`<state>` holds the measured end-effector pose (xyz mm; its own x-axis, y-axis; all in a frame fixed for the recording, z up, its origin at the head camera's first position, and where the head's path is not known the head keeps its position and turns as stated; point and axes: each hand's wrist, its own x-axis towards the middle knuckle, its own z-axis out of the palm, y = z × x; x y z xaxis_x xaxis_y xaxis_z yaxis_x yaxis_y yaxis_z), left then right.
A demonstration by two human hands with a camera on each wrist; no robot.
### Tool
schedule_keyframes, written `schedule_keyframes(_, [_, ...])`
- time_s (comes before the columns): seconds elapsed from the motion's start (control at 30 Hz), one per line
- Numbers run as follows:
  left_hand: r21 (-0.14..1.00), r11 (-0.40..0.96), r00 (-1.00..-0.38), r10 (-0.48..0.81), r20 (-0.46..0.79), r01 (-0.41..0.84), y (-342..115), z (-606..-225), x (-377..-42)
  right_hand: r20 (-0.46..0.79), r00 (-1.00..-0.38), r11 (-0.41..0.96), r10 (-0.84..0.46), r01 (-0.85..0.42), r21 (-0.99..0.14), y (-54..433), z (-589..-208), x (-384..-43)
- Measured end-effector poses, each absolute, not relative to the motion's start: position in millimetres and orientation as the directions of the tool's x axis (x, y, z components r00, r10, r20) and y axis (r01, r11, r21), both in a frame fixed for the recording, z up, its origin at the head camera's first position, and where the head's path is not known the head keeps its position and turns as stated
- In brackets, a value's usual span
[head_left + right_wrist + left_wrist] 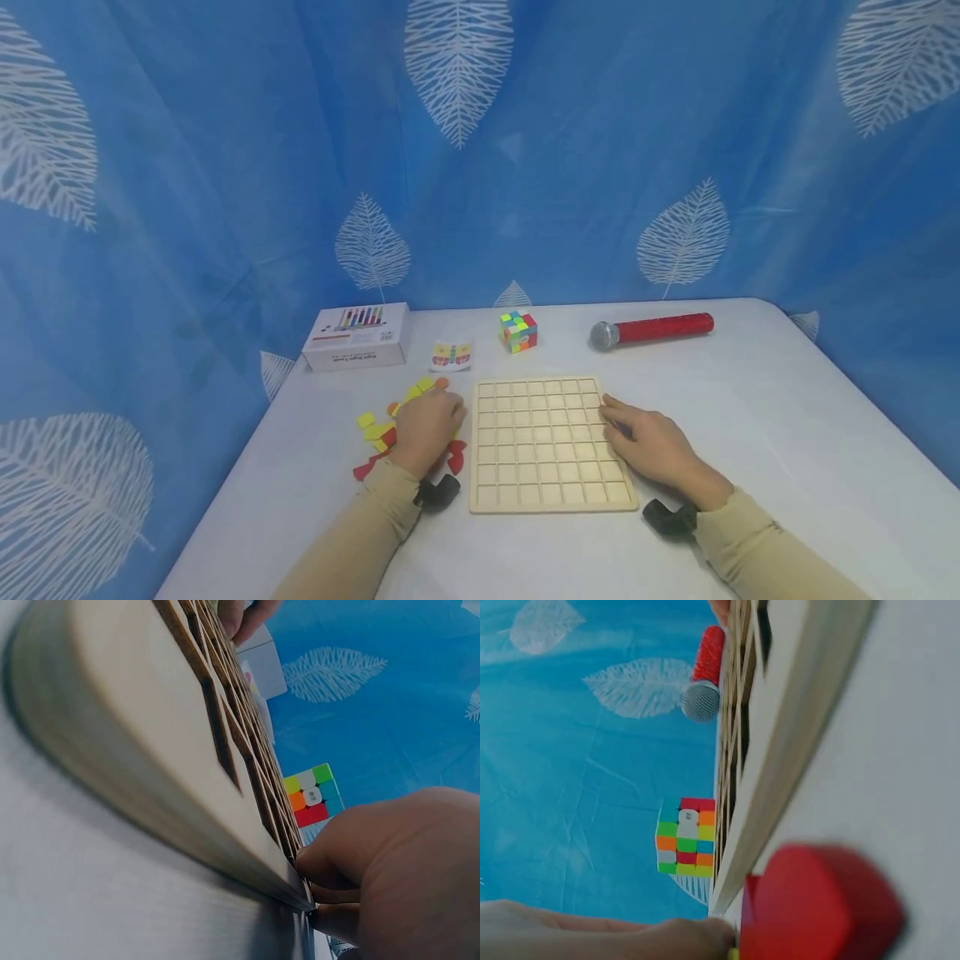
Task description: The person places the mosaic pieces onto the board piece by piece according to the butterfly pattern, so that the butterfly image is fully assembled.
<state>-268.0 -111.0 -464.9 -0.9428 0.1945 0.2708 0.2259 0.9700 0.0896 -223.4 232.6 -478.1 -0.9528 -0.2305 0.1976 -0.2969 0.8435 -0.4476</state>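
My left hand [427, 425] is lowered over a scatter of flat shaped pieces, its fingertips hidden from above. Yellow pieces [366, 421] lie at its left, and red pieces [456, 458] at its right. Close to the left wrist camera, a thick red piece [817, 907] rises beside the board's edge; I cannot tell whether this hand grips a piece. A light wooden grid board [534, 446] lies flat between both hands, its square cells bare. My right hand [651, 443] holds the board's right edge, with fingertips on the rim in the right wrist view.
Beyond the board stands a puzzle cube [518, 332]. A red-handled microphone [652, 329] lies at the back right. At the back left are a white box [358, 337] and a small card [452, 356] with a butterfly pattern. A blue leaf-print curtain [525, 208] hangs behind.
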Motion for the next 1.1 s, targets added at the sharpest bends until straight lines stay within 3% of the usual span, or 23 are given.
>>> schedule_keyframes(0.13, [0.019,0.966,-0.917,0.24,0.319,0.26,-110,-468,-270,0.198,-0.953,0.843,-0.229,-0.296,-0.449,233,-479,-224])
schedule_keyframes(0.3, [0.012,0.961,-0.875,0.248,0.417,0.278,-111,-473,-273,0.194,-0.954,0.842,-0.227,-0.292,-0.453,233,-478,-223])
schedule_keyframes(0.6, [0.332,0.9,-0.895,0.124,0.428,0.283,-105,-475,-271,0.194,-0.954,0.838,-0.229,-0.295,-0.459,232,-478,-223])
schedule_keyframes(1.1, [0.465,0.84,-0.93,0.115,0.349,0.278,-98,-482,-270,0.195,-0.952,0.838,-0.235,-0.301,-0.456,232,-477,-222])
